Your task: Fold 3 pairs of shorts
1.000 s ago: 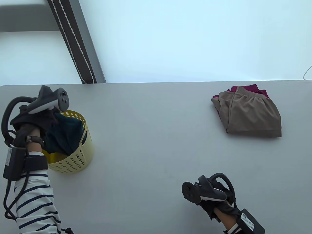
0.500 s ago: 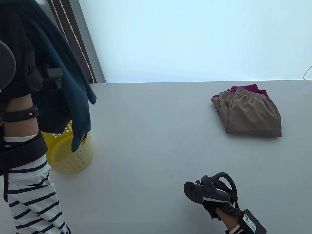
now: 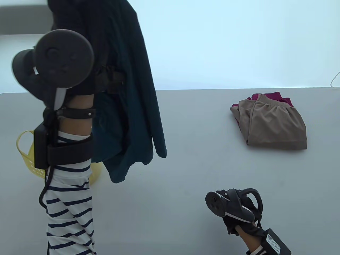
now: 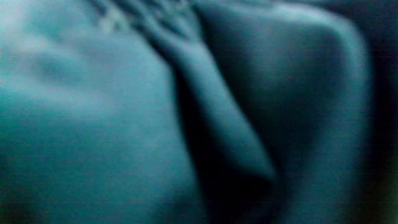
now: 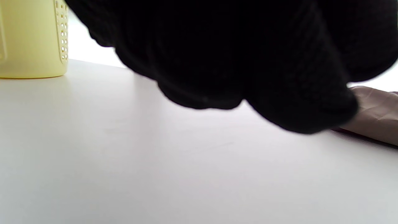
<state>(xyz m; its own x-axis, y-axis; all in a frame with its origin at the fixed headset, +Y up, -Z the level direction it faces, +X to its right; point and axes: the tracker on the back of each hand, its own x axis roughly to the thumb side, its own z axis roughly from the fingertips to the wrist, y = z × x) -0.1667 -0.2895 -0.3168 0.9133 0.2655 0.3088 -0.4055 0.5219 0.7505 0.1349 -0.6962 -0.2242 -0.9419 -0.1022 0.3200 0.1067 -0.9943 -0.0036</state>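
While your grey table (image 3: 186, 159) carries the rest, the dark teal shorts (image 3: 138, 106) hang in the air above its left side, gripped at the top by your raised left hand (image 3: 87, 77); its fingers are hidden behind the cloth. At the far right the folded tan shorts (image 3: 276, 124) lie on the maroon shorts (image 3: 271, 96). The yellow basket (image 3: 26, 154) stands behind your left forearm. Your right hand (image 3: 236, 223) rests near the front edge, fingers loosely curled, holding nothing.
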